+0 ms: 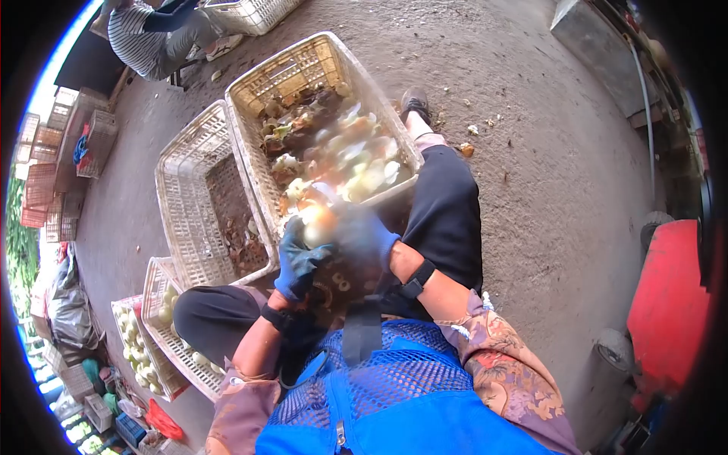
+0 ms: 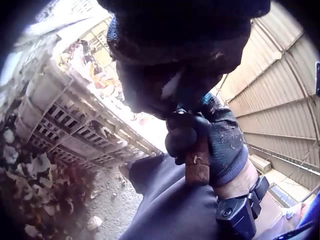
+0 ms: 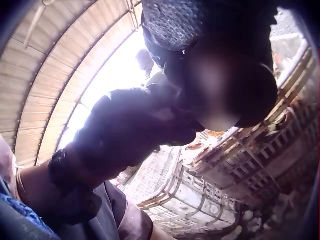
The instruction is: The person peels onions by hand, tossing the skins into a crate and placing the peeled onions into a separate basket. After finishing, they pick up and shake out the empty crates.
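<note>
In the head view my gloved left hand (image 1: 302,258) grips a pale onion (image 1: 315,231) at the near end of a crate (image 1: 322,42). That crate holds onion skins and several pale onions, partly blurred. Close beside it, my right hand (image 1: 368,239) is blurred by motion. The left wrist view shows the right hand (image 2: 222,145) curled round the brown wooden handle (image 2: 197,167) of a tool, whose working end is hidden. Dark in the right wrist view, the left hand (image 3: 172,25) and right hand (image 3: 135,130) meet closely.
A second crate (image 1: 178,167) with brown skins stands against the first. By my left knee, low crates (image 1: 163,265) contain pale round onions. A seated person (image 1: 148,34) is at the back left. A red object (image 1: 671,303) stands at right on the dirt floor.
</note>
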A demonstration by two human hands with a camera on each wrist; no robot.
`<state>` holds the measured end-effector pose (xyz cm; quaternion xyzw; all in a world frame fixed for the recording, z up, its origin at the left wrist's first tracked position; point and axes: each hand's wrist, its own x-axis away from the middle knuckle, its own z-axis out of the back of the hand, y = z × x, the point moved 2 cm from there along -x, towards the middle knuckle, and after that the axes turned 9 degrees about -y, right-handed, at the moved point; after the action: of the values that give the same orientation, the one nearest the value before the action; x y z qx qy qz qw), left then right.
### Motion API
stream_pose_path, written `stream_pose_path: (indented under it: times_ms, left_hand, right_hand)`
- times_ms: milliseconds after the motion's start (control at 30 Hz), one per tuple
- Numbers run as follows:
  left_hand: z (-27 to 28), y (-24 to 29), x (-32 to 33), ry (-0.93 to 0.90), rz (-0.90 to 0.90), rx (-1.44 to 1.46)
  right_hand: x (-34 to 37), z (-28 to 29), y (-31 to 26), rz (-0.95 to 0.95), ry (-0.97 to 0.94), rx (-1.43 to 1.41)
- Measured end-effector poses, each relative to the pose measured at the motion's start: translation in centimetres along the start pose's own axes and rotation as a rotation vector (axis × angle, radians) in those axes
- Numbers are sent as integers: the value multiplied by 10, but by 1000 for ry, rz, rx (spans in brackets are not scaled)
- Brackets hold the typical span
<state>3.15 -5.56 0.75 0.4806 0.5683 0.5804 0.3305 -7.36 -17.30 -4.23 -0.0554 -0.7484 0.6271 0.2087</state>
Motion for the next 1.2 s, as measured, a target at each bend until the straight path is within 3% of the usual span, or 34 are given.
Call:
stream_pose_path:
  times_ms: [133,200,233,300,333,367,400,433,500,567,633,667,700,767,833,900,967,1033,1067,1100,1167,1200]
  left_hand:
    - [2,-2,2,47,66,127]
    - [1,-3,-1,41,119,231]
    - [1,-6,-3,88,104,224]
    - [6,-11,-8,136,87,217]
    - [10,-10,-10,75,-27,0]
    - [11,-8,-13,11,-140,-217]
    - [4,19,-12,5,149,212]
    - [2,25,-17,8,149,214]
    - [1,37,-25,-47,-97,-153]
    - [7,38,-26,-59,-16,-320]
    - [3,40,-24,-40,128,-27]
    - [4,36,-23,-8,106,54]
    - [5,34,-22,-9,106,57]
    - [13,28,-19,3,224,208]
    - [25,-4,-20,75,176,336]
    - [34,-28,-19,134,149,766]
    - [45,-63,-16,157,223,867]
    - [57,-82,-18,134,-85,-291]
    - [46,-44,-17,24,-152,-242]
    - [37,-23,-16,35,-151,-240]
    - [29,-7,-20,196,-35,892]
    - [31,-12,-22,201,-64,928]
  right_hand:
    - [-9,-1,16,23,-64,314]
    - [-21,2,40,437,225,428]
    - [-24,2,43,437,225,428]
    - [-27,0,42,869,213,391]
    - [-23,1,33,870,211,391]
    - [-17,4,16,558,257,487]
    - [-10,7,-1,241,297,572]
    - [-5,7,-20,240,294,573]
    - [1,2,-52,106,198,837]
    - [3,1,-68,112,191,757]
    - [-4,5,-71,62,217,817]
    - [-10,12,-50,222,277,782]
    - [-14,17,-27,220,277,785]
    - [-17,27,1,229,345,340]
    - [-16,31,3,205,362,254]
    - [-13,32,-6,156,397,76]
    - [-11,33,-17,109,430,-103]
    - [-11,42,-25,90,440,-188]
    - [-12,51,-28,122,398,-300]
    - [-12,54,-30,149,354,-414]
    - [-13,46,-32,143,258,-393]
    - [-13,42,-33,136,168,-371]
